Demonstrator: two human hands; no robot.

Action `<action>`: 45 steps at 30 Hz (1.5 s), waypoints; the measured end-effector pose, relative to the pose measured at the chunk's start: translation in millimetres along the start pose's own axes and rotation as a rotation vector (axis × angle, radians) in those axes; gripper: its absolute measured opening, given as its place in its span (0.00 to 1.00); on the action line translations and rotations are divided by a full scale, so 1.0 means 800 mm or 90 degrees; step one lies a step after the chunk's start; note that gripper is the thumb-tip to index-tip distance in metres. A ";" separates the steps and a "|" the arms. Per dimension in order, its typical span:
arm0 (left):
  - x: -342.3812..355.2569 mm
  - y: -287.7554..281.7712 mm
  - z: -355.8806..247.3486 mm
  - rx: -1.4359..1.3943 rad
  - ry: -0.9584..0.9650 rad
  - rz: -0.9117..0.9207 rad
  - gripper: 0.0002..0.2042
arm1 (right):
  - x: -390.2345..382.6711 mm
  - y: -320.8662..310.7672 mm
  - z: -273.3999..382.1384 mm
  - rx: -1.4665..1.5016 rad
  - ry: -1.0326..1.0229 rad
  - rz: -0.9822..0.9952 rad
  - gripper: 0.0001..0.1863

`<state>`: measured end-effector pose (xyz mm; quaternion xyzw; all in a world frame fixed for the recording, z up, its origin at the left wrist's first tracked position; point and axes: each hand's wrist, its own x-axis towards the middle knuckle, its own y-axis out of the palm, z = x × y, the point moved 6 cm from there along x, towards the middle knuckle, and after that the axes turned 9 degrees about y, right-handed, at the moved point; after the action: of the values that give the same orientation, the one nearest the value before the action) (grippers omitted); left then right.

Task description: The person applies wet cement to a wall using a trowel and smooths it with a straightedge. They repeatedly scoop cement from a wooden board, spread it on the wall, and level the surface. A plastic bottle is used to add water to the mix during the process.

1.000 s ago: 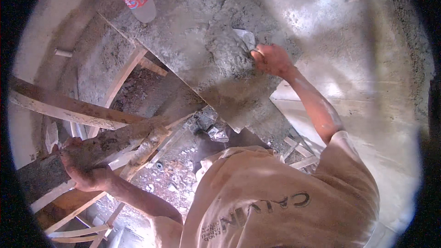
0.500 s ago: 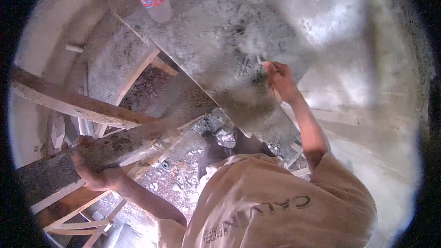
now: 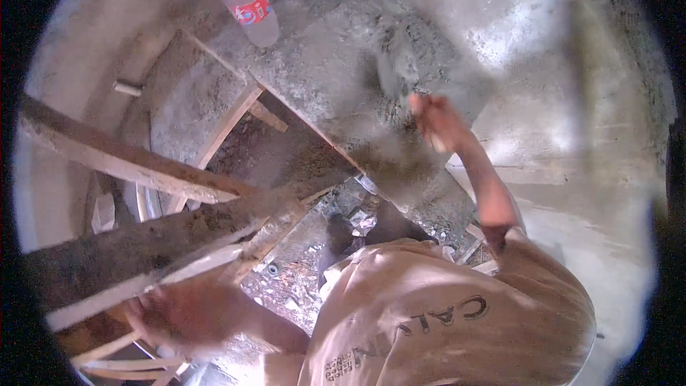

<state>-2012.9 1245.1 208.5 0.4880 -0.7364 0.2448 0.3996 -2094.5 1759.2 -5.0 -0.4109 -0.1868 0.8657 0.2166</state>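
And here's the danger: a hard sweep by the right hand could push grey mortar over the slab edge, into the gap! Left hand, just beside the plank, might slip if leaned on in a hurry. Blur on all 2 hands: right curled, grip on either, can't tell! Mortar's just beyond the right, well apart from the left.

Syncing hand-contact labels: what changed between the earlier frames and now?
Left hand let go of the top of the wooden beam and moved toward the body, to its near edge. Right hand drew slightly closer to the body over the grey mortar; too blurred to judge its grip. Bottle and beam unchanged; their shift in the picture is camera movement.
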 end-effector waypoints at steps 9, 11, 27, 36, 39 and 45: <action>-0.201 0.340 -0.014 -0.460 -0.294 0.475 0.13 | 0.028 -0.077 -0.030 -0.174 -0.190 -0.002 0.23; -0.220 0.397 0.056 -0.338 -0.406 0.505 0.37 | 0.044 -0.103 -0.022 -0.285 -0.302 -0.166 0.22; -0.220 0.655 0.179 -0.487 -0.249 0.525 0.46 | 0.082 -0.139 0.033 -0.535 -0.395 -0.247 0.17; -0.223 0.626 0.082 -0.242 -0.139 0.549 0.27 | 0.103 -0.141 0.055 -0.513 -0.426 -0.139 0.13; -0.217 0.570 -0.010 -0.299 -0.096 0.540 0.26 | 0.111 -0.114 0.042 -0.554 -0.516 -0.136 0.12; -0.237 0.523 -0.048 -0.366 -0.168 0.947 0.27 | 0.048 -0.187 -0.028 -0.314 -0.672 -0.217 0.14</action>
<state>-2343.5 1542.3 85.9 -0.2267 -0.9435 0.1882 0.1515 -2065.6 1907.7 32.7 0.0718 -0.5273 0.8369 0.1285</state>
